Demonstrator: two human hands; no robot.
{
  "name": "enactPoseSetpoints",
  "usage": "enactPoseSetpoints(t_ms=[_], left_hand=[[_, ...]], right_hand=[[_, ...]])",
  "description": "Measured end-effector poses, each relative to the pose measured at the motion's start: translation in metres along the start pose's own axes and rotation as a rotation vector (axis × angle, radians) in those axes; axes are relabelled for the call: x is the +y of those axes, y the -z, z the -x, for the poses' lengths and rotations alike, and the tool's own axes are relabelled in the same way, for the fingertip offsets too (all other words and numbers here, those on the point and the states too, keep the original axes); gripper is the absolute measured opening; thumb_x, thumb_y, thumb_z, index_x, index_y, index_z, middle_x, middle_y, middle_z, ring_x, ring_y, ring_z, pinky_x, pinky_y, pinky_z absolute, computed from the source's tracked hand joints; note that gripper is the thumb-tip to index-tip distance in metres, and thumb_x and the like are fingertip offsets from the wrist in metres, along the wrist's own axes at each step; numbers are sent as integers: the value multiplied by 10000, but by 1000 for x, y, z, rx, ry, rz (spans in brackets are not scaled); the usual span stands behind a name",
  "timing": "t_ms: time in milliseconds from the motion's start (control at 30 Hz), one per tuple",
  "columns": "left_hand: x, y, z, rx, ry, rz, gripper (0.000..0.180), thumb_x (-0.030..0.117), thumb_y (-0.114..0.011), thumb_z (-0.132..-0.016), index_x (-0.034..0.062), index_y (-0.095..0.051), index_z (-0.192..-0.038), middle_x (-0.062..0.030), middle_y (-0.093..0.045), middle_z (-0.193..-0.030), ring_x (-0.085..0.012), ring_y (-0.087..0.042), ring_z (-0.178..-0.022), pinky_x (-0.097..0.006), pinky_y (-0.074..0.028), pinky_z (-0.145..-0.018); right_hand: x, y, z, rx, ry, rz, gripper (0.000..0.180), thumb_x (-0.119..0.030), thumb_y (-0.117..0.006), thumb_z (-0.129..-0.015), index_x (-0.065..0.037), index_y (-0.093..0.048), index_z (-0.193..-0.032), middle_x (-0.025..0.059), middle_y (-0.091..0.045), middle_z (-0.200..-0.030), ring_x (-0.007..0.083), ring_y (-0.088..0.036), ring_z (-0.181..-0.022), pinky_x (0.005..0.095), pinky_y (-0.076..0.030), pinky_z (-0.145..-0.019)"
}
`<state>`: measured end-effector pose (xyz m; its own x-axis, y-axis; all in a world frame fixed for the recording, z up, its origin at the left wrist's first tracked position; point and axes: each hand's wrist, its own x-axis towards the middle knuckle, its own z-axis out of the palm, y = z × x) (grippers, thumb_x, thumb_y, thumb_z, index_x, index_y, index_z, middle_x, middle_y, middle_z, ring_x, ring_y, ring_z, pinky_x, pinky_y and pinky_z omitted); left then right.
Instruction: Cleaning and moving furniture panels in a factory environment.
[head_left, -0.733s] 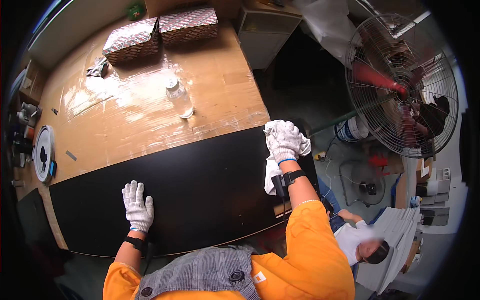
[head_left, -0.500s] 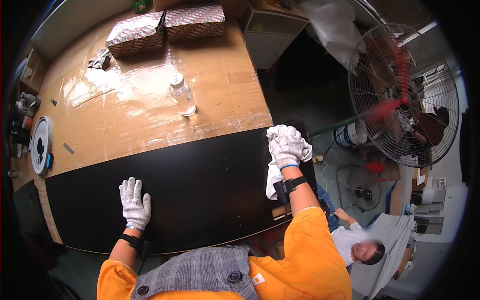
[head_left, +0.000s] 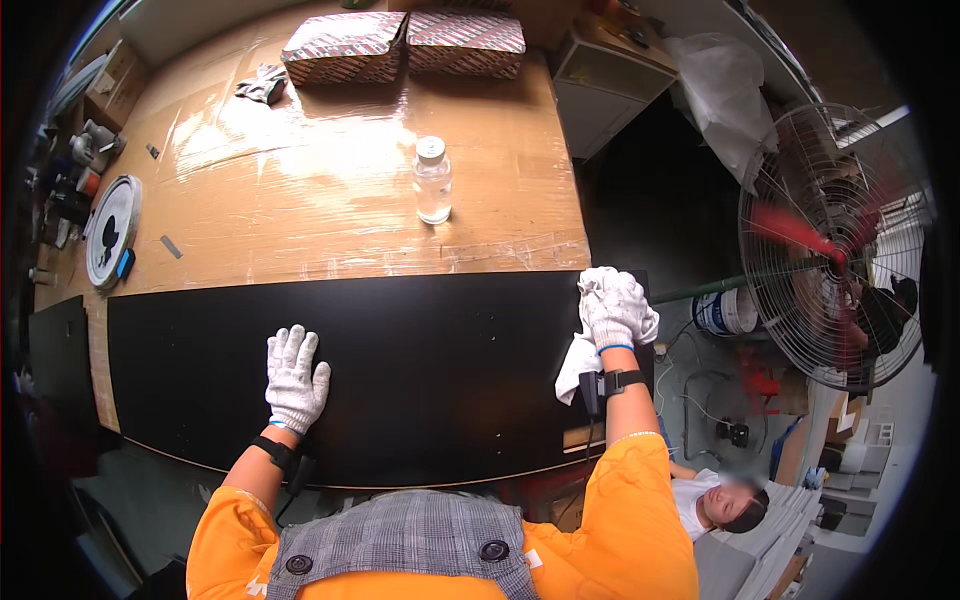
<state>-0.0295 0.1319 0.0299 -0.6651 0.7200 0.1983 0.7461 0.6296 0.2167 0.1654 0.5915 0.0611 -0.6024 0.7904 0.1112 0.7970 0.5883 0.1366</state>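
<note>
A long black panel (head_left: 400, 390) lies across the near side of the table in front of me. My left hand (head_left: 296, 382), in a white knit glove, rests flat on the panel left of its middle, fingers stretched out and slightly apart. At the panel's far right end my right hand (head_left: 612, 308), gloved the same way, is closed over a white cloth (head_left: 577, 367) and presses it on the surface. Part of the cloth trails out below the wrist; the rest is bunched under the fingers.
Beyond the panel stand a clear bottle (head_left: 433, 185) with a white lid and two patterned boxes (head_left: 345, 48). A round white lid (head_left: 113, 232) with black stains lies left, a crumpled glove (head_left: 262, 85) farther back. A large fan (head_left: 835, 250) and another person (head_left: 715, 500) are at right.
The view has shifted, so the table and its things appear farther right. My left hand stays flat on the panel. My right hand still holds the cloth at the panel's right end.
</note>
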Motion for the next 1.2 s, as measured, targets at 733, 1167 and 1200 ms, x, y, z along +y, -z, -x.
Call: enactPoseSetpoints(t_ms=[733,1167,1200], left_hand=[[-4,4,-2,-30,41,135,488,373,-535,-893,50,-550,-1258,-189,-491,-1336,-376,-414,-1281,-492,-244,-1124],[-316,96,-115,-77,314,-181,286,139,-528,-879,124,-622,-1150,-140,-583,-1174,-338,-587,-1038,-401,-462,-923],[-314,105,-125,-148,388,-157,274,140,-522,-884,141,-627,-1137,-123,-588,-1154,-328,-586,-1047,-395,-466,-919]], right_hand=[[-223,69,142,-17,715,-319,317,-372,-628,-722,-175,-606,-970,50,-572,-993,270,-539,-992,494,-361,-903],[-265,48,208,216,808,-376,465,-429,-743,-566,-259,-658,-990,70,-515,-1174,368,-416,-1171,610,-269,-1017],[-268,52,207,132,770,-367,464,-429,-743,-565,-258,-660,-989,70,-514,-1178,371,-413,-1177,610,-270,-1018]])
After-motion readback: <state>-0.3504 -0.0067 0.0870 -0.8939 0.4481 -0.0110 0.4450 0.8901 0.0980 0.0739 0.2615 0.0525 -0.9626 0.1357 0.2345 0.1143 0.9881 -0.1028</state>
